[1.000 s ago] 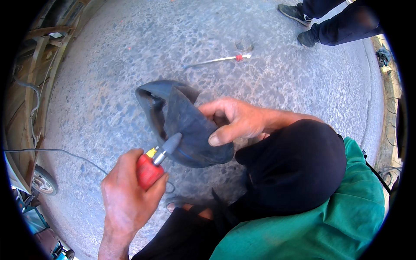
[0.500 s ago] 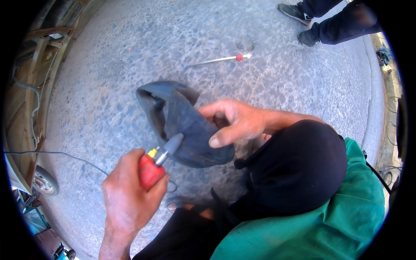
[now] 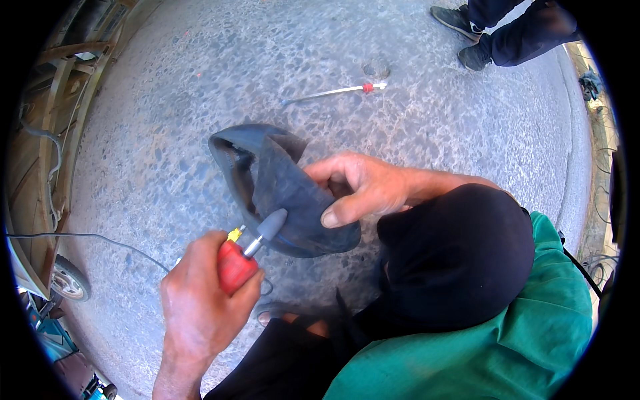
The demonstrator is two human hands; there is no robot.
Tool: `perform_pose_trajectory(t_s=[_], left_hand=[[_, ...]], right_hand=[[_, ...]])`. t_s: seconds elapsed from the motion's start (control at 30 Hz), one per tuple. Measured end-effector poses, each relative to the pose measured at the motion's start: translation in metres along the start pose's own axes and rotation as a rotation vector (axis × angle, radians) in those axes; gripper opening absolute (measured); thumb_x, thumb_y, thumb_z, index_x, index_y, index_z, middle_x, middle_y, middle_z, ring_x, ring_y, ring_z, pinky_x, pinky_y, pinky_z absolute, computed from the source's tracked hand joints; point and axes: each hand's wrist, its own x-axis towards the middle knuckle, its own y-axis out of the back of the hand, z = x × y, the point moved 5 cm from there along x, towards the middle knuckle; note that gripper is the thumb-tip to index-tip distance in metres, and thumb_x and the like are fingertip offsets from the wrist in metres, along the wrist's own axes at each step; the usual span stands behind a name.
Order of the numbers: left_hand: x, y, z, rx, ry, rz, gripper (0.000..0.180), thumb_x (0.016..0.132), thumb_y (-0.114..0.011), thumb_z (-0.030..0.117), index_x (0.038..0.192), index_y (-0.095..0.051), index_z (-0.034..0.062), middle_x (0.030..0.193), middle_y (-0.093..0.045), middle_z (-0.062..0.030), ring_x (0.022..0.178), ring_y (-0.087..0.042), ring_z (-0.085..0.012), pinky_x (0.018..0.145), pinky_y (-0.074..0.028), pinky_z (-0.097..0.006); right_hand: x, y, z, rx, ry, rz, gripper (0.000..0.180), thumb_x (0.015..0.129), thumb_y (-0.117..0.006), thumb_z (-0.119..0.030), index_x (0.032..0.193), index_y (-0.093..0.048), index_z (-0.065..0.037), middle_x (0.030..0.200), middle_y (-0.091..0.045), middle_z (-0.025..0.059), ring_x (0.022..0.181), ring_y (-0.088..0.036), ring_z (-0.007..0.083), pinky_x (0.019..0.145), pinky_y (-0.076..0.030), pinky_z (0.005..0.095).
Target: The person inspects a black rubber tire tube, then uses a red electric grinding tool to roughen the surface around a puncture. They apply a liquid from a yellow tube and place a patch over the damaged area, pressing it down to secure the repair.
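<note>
My left hand (image 3: 203,300) grips a red-bodied die grinder (image 3: 235,268) with a metal shank and a grey cone-shaped grinding stone (image 3: 273,224). The stone lies over the lower left part of a black rubber inner tube (image 3: 293,190); whether it touches cannot be told. This tube is folded, with an open mouth on its left side, and rests on the ground. From the right, my right hand (image 3: 360,189) pinches its side, thumb on top and fingers behind the fold. A small yellow part (image 3: 235,234) sticks up beside the grinder.
Rounded black cloth (image 3: 460,257) and green cloth (image 3: 460,360) cover the lower right and partly hide my right forearm. A thin rod with a red band (image 3: 340,91) lies beyond the tube. A cable (image 3: 87,235) runs in from the left. Another person's shoes (image 3: 460,21) stand far right.
The grinder in my left hand has shifted slightly to the right and down across the rubber. My right hand and the inner tube stay where they were.
</note>
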Motion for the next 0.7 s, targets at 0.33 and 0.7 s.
perform_pose_trajectory(t_s=[0.33,0.7], left_hand=[[0.0005,-0.0004,-0.0006,-0.021,0.007,0.004,0.052,0.07,-0.086,0.013,0.114,-0.061,0.0011,0.093,-0.067,-0.0189,0.08,-0.07,-0.0367,0.07,-0.057,-0.042],[-0.0005,-0.0011,-0.0021,0.003,0.001,-0.006,0.055,0.07,-0.087,0.015,0.115,-0.061,0.0007,0.094,-0.068,-0.0193,0.08,-0.071,-0.0366,0.07,-0.057,-0.042]], right_hand=[[0.0,0.0007,0.0006,0.0,0.001,-0.025,0.052,0.085,-0.071,-0.007,0.133,-0.056,0.007,0.12,-0.065,0.0091,0.108,-0.061,0.0152,0.097,-0.049,0.0326],[0.0004,0.0002,-0.0013,-0.047,0.0,-0.035,0.054,0.085,-0.072,-0.007,0.134,-0.054,0.007,0.122,-0.064,0.0096,0.111,-0.06,0.0157,0.099,-0.049,0.0329]])
